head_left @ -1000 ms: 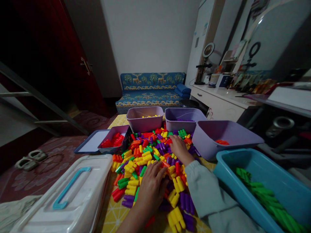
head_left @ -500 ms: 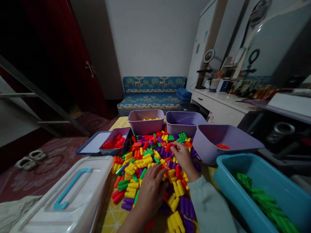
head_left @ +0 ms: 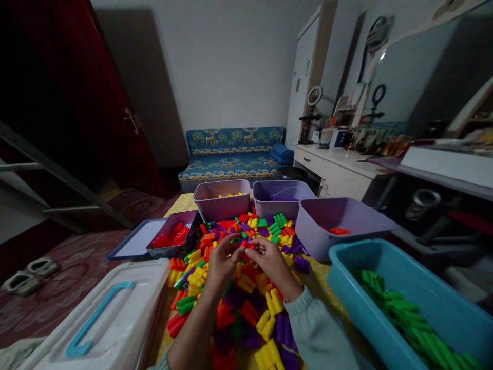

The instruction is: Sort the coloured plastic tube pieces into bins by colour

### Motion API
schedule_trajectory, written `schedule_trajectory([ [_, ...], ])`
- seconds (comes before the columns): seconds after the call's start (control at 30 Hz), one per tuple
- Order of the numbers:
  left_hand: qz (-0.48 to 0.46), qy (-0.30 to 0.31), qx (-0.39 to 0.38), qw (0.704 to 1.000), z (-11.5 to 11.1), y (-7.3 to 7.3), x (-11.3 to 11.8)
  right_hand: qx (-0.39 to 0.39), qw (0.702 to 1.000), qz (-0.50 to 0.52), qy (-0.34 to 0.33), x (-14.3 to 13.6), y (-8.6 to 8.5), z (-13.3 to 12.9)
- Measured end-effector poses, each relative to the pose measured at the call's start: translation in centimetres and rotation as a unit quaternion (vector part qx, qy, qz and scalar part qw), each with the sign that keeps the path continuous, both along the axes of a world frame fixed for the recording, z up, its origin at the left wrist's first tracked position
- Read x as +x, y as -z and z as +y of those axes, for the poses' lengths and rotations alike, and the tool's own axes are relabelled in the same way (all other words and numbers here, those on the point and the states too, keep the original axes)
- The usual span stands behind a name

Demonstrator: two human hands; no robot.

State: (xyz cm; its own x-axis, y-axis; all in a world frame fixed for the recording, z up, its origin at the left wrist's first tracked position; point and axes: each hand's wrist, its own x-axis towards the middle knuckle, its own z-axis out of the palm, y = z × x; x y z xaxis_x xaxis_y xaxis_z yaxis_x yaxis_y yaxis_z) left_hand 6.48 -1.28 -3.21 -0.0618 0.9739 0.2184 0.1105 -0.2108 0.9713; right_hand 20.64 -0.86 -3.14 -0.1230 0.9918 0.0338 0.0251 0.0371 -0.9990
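Note:
Over the middle of a colourful heap of plastic building blocks [head_left: 274, 302], my two hands meet at the fingertips. A red plastic block [head_left: 248, 246] sits between them. My right hand [head_left: 270, 263] pinches this block with thumb and fingers from the right. From the left, my left hand [head_left: 222, 264] closes its fingers on the block's other side. The fingers partly cover the block, so its full shape is hidden. Yellow, purple, green, orange and red blocks lie loose under and around both hands.
Lilac bins at the back hold yellow blocks [head_left: 233, 195] and purple blocks; one at right [head_left: 346, 216] holds orange-red ones. Green blocks [head_left: 408, 313] fill part of a turquoise bin [head_left: 346, 277]. A smaller bin [head_left: 154, 251] with red blocks and a white lidded box [head_left: 111, 308] stand left.
My left hand has lifted from the heap and moved forward to the red block. My right hand has brought that block left to meet it. The view has shifted slightly.

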Motion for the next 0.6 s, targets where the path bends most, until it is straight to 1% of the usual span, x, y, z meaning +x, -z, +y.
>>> schedule_trajectory([
  [0.13,-0.030,-0.019,-0.013,0.999,0.5,1.3,0.0,-0.022,1.000,0.011,0.004,0.8,-0.1,0.4],
  [0.23,-0.066,-0.017,-0.042,0.997,0.5,2.5,-0.2,-0.022,0.998,0.026,0.043,2.0,-0.6,0.9],
  [0.3,-0.068,-0.003,-0.049,0.997,0.3,2.9,-0.3,-0.017,0.997,0.036,0.062,2.7,-0.8,1.1],
  [0.4,-0.044,0.042,-0.038,0.997,-0.1,2.8,-0.4,-0.015,0.996,0.049,0.069,2.9,-0.7,1.2],
  [0.5,-0.027,0.085,-0.017,0.996,-0.4,2.3,-0.2,-0.024,0.997,0.048,0.051,2.0,-0.3,0.9],
  [0.6,-0.022,0.103,-0.005,0.994,-0.5,2.3,-0.1,-0.020,0.998,0.039,0.035,0.9,0.1,0.6],
])
